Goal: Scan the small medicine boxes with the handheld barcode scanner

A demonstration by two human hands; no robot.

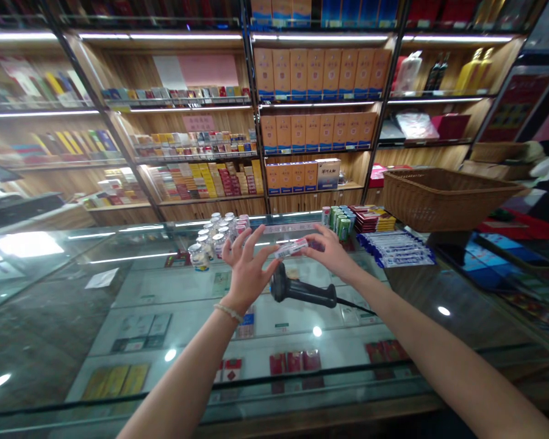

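Between both hands is a small white-and-pink tube-shaped pack, held level by its two ends over the glass counter. My left hand pinches its left end with thumb and forefinger, the other fingers raised and spread. At the right end, my right hand grips it between thumb and fingertips. Just below lies a black handheld barcode scanner on the glass, its head under the pack and its cable running right. Left of my left hand stand several small white lidded bottles.
Green tubes and red packs stand beyond my right hand. Blue-and-white sachets are stacked near a wicker basket. The glass counter has packs beneath it; shelves of orange boxes line the wall.
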